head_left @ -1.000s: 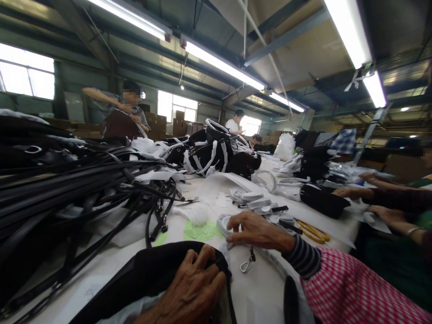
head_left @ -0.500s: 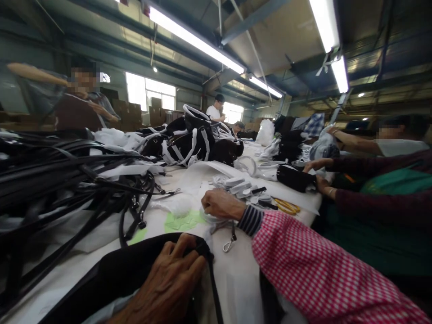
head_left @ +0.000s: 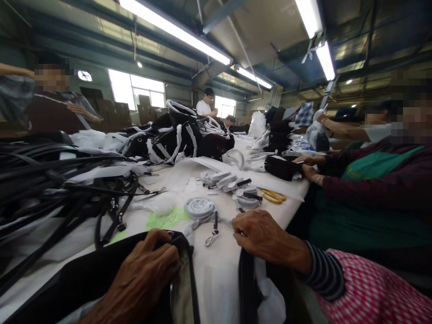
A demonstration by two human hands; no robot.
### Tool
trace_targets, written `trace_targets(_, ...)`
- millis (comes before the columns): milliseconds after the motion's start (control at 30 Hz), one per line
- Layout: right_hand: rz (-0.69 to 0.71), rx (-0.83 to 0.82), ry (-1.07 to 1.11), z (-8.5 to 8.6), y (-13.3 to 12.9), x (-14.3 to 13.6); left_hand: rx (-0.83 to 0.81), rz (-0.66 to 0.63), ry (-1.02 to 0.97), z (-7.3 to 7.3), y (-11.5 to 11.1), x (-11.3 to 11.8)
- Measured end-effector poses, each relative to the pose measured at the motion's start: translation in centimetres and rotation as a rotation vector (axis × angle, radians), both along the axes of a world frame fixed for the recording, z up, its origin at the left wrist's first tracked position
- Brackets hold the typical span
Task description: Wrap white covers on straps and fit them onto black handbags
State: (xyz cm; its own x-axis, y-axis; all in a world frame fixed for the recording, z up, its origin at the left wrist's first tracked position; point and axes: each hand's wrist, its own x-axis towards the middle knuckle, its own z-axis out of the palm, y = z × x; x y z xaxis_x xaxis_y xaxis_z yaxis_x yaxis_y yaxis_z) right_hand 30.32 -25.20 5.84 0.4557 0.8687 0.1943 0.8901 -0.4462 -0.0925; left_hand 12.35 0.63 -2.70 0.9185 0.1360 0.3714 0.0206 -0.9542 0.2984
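My left hand (head_left: 143, 265) is closed over the rim of a black bag (head_left: 101, 258), its fingers bent at the opening where beige lining shows. To the right, my right hand (head_left: 265, 234) is held with fingers curled in, above a black zipper-edged part of a bag (head_left: 248, 283); what its fingers hold, if anything, is hidden. A strap coil in white wrapping (head_left: 200, 208) lies on the table between and beyond the hands. A wrapped end runs from it towards my right fingertips. Beside it lies a metal snap hook (head_left: 211, 237) on a short black tab.
Black straps (head_left: 67, 166) with metal hooks pile up on the left. More wrapped coils (head_left: 232, 182) and yellow-handled scissors (head_left: 273, 196) lie ahead. Black bags (head_left: 182, 139) are heaped further back. At right, a co-worker's hands (head_left: 310, 168) hold a black item; other people stand around.
My right hand has left the wrapped coil and moved right and nearer, uncovering the coil. My left hand stays on the bag's rim. The view has turned slightly right.
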Motion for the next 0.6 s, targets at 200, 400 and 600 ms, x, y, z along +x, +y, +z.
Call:
trace_targets(200, 0.042, -0.108, -0.07, -0.6, 0.4, -0.4, 0.02, 0.004, 0.078, 1.0, -0.5, 0.4)
trace_targets(400, -0.003, -0.136, -0.071, -0.6, 1.0, -0.9, 0.097, -0.057, 0.077, 1.2, -0.7, 0.4)
trace_targets(600, -0.051, -0.192, -0.119, -1.4, 2.4, -2.0, 0.052, -0.063, 0.114, 2.4, -1.3, 0.3)
